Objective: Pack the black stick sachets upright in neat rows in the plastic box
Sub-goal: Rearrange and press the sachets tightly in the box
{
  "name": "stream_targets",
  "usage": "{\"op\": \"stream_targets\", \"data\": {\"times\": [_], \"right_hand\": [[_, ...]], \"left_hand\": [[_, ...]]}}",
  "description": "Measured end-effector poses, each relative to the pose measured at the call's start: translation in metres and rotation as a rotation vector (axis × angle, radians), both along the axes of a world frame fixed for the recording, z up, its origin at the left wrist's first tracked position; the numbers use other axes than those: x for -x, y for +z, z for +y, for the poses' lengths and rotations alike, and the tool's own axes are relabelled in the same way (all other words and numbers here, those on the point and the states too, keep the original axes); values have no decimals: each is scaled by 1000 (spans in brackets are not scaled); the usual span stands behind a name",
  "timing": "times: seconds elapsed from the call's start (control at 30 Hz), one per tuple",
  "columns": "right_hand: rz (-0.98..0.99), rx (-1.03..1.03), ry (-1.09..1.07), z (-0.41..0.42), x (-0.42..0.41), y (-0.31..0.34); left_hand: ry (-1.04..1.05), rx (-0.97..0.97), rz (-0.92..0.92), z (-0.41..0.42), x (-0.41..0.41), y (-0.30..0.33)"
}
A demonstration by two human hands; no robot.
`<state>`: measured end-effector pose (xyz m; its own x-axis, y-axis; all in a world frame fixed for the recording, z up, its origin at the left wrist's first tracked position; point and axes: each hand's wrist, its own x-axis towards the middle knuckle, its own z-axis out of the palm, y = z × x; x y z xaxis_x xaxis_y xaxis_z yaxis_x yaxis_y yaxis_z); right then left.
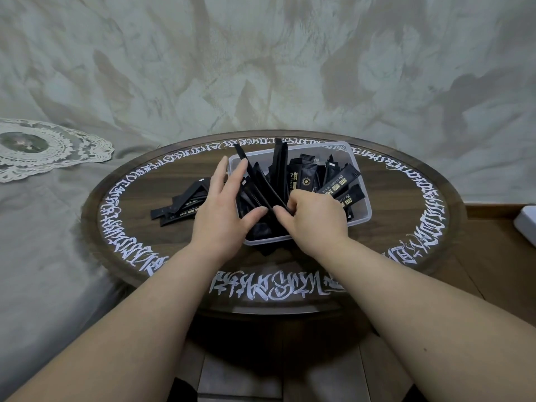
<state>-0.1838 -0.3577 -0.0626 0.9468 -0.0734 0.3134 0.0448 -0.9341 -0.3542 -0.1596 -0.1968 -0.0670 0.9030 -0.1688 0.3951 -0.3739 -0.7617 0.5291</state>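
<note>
Two hands worked inside the near-left part of the plastic box [364, 219]. On the left hand [223, 210] the fingers [236, 177] were straight and spread, laid flat against the side of a leaning bunch of black stick sachets [262, 190], while its thumb reached across toward the other hand and touched the lower end of that bunch. The right hand [314, 217] had its fingers curled, and its thumb and forefinger pinched the bottom edge of the same leaning sachets just beside the left thumb.

That bunch stood tilted, its tops fanned toward the far-left corner of the box. Behind it one or two sachets [280, 166] stood nearly upright, and further right more sachets [338, 184] leaned at mixed angles, some showing pale lettering. None of them formed an even row.

Outside the box, just to its left, a loose pile of sachets [181, 207] lay flat on the round wooden table [290, 262], partly hidden by the left wrist. White script ringed the tabletop. A grey-green cloth [58, 227] lay left of the table, with a lace doily [43, 146] on it well apart from the box.
</note>
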Motion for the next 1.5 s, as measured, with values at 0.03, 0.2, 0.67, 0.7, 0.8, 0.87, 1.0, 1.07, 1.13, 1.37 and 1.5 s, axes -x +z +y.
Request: {"op": "stream_targets", "data": {"times": [0.03, 0.2, 0.67, 0.7, 0.8, 0.87, 1.0, 1.07, 1.13, 1.37, 1.5], "right_hand": [[4, 5, 21, 1, 0, -1], [4, -35, 147, -1, 2, -5], [38, 71, 115, -11, 2, -4], [38, 77, 133, -9, 2, -4], [5, 26, 157, -7, 2, -2], [-23, -8, 171, -8, 1, -1], [-75, -66, 240, -3, 0, 1], [-25, -47, 263, 1, -1, 2], [38, 0, 230, 6, -3, 2], [46, 91, 60, 19, -10, 3], [34, 63, 27, 19, -12, 1]], "left_hand": [[-8, -1, 1, 0, 0, 0], [-5, -7, -9, 1, 0, 0], [39, -37, -46, 0, 0, 0], [35, -35, -52, -1, -1, 0], [13, -20, -73, -1, 1, 0], [7, -9, -73, -1, 2, -2], [30, 45, -54, -3, 3, -2], [38, 71, -44, -3, 2, -3], [32, 93, -34, -3, 1, -5], [27, 94, -26, -2, 1, -7], [30, 85, -52, -2, 1, -7]]}}
